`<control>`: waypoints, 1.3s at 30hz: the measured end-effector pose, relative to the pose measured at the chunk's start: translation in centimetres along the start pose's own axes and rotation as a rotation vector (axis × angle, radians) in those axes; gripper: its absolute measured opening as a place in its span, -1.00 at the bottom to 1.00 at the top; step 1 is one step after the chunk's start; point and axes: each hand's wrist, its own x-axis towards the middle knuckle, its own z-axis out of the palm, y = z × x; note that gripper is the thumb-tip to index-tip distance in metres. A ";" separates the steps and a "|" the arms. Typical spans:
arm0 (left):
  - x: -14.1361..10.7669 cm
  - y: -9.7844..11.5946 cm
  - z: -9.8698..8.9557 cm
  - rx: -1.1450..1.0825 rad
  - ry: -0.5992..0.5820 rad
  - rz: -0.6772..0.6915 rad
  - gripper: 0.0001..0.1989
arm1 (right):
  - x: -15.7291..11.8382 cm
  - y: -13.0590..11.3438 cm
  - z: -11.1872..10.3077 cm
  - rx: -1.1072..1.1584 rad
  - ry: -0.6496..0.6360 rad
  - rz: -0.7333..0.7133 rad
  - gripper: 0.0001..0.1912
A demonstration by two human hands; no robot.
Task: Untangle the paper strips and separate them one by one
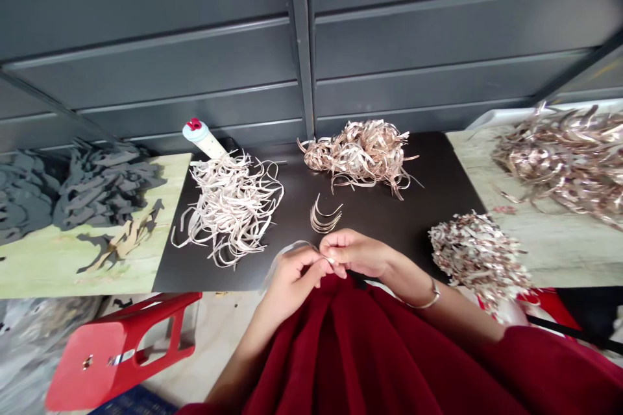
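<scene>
Thin strip pinched
Fingers of left hand and right hand are closed on it, likely for control; curved strips are laid close.

curved strips ahead, mat free right

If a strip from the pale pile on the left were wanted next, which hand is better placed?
Probably the left hand: it is nearer the pale pile, while the right hand sits farther across.
</scene>
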 end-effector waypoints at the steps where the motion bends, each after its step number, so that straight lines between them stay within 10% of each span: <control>1: 0.0 0.2 0.1 0.016 0.040 -0.002 -0.70 | -0.1 -0.1 0.1 0.028 -0.005 0.002 -0.57; 9: 0.0 0.2 -0.1 -0.022 0.091 0.088 -0.74 | -0.4 -1.2 2.2 -0.022 0.113 -0.074 -0.55; 24: -0.6 1.0 0.8 -0.143 0.088 0.112 -0.73 | -0.6 -0.1 0.4 0.178 -0.099 -0.005 -0.57; 34: -0.9 0.4 0.3 0.265 0.196 0.314 -0.82 | -1.4 -2.4 1.7 -0.863 0.332 -0.473 -0.70; 39: -0.8 0.5 0.4 0.256 0.183 0.326 -0.82 | -1.6 -2.9 2.2 -1.112 0.238 -0.507 -0.82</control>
